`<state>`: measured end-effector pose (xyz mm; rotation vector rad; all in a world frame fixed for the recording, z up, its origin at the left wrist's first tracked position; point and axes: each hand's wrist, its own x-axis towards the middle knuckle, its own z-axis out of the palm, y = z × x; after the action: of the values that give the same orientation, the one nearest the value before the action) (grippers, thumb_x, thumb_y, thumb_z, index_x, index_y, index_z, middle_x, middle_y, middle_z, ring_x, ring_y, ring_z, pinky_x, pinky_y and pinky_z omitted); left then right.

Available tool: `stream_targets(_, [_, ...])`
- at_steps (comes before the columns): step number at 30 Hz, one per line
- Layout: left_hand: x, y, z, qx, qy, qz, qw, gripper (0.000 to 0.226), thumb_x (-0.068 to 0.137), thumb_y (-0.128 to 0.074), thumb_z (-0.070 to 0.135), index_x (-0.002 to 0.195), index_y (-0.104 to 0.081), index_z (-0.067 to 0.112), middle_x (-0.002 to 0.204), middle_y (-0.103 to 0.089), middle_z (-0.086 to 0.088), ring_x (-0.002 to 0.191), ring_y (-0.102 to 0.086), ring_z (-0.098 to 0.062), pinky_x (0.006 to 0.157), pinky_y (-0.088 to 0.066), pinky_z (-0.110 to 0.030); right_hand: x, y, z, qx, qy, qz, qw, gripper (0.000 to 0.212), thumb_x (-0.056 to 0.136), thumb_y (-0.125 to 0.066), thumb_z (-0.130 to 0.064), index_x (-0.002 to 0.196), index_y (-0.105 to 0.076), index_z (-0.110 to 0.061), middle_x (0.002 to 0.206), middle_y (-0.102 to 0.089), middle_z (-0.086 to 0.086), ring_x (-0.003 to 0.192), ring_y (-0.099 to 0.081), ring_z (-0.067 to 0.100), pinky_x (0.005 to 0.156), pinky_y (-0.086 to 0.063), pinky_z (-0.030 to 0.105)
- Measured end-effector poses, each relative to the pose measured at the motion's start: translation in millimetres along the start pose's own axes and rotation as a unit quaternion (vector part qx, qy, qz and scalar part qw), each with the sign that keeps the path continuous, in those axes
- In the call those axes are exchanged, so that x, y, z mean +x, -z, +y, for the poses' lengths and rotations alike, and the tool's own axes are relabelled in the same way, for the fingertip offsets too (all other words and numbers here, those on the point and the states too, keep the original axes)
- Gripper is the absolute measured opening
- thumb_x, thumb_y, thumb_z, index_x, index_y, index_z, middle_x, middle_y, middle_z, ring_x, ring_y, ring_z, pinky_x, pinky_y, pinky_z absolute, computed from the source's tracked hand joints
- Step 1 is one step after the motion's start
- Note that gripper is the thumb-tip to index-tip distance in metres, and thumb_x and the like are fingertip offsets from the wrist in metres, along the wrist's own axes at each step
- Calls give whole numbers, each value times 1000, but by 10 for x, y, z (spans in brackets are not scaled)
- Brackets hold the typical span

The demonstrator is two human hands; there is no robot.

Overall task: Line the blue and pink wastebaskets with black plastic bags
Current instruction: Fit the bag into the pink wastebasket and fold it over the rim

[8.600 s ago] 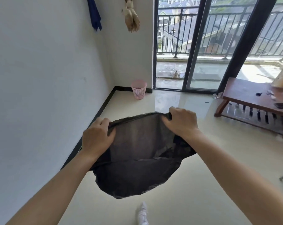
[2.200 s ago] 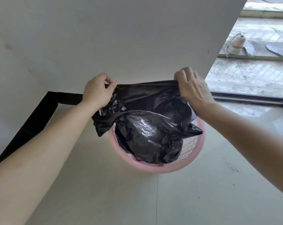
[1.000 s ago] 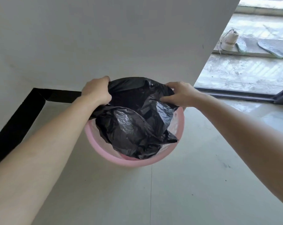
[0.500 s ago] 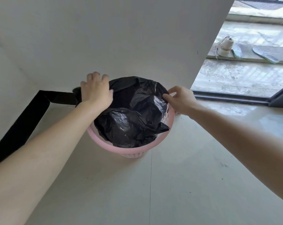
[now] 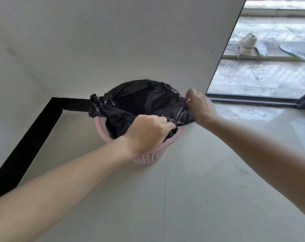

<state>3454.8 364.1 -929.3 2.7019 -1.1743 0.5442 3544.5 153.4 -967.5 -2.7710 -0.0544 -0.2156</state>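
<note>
The pink wastebasket (image 5: 100, 127) stands on the pale floor in the corner, close to the white wall. A black plastic bag (image 5: 144, 100) sits inside it, its mouth spread open and folded over the far and left rim. My left hand (image 5: 148, 132) grips the bag's near edge at the front rim. My right hand (image 5: 199, 106) pinches the bag's edge at the right rim. The basket's near rim and part of its latticed side are hidden by my left hand. No blue wastebasket is in view.
White walls with a black skirting (image 5: 34, 137) close the corner on the left and behind. A glass door's track (image 5: 253, 100) runs at the right; beyond it lie a white shoe (image 5: 248, 45) and insoles (image 5: 295, 51) on the balcony.
My left hand moved from the far left rim to the near front rim, gripping the bag. The bag's mouth opened wider and now covers the far rim. My right hand stays at the right rim.
</note>
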Motion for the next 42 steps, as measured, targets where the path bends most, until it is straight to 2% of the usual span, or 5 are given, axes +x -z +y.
stream_targets(7, [-175,-19,153,-18,61,-43,997,41,89,-60,41,115,-61,10,107,-58,-7,60,-59,-21,40,-44,-29,-75,-93,80,-3,47,-200,979,17,84,-66,-8,99,-62,0,98,-69,22,93,-66,38,71,-49,37])
stream_targets(10, [-232,-73,181,44,-21,-53,997,27,95,-52,36,87,-65,13,79,-61,-1,56,-58,-21,39,-40,-28,8,46,69,23,-28,-307,951,29,83,-71,-3,111,-65,1,111,-69,17,98,-66,33,73,-50,28])
stream_targets(18, [130,-304,243,143,-14,-5,990,33,74,-46,-3,86,-69,17,76,-59,1,54,-49,-16,36,-37,-24,-14,278,-123,303,-264,-37,915,64,80,-45,-70,99,-58,-10,88,-62,5,81,-58,23,71,-46,36])
stream_targets(34, [-410,-149,179,62,1,160,985,31,89,-62,20,117,-66,8,120,-62,-15,106,-57,-32,80,-44,-42,-265,-345,-108,208,-178,-125,954,23,94,-52,-17,111,-67,-20,114,-68,5,94,-62,22,76,-51,29])
stream_targets(42, [-690,-243,-400,69,139,151,976,31,99,-40,28,93,-63,8,90,-58,-7,88,-54,-30,86,-31,-45,-267,84,-205,178,-17,126,976,30,95,-47,-25,124,-55,-21,125,-48,6,113,-49,20,99,-42,36])
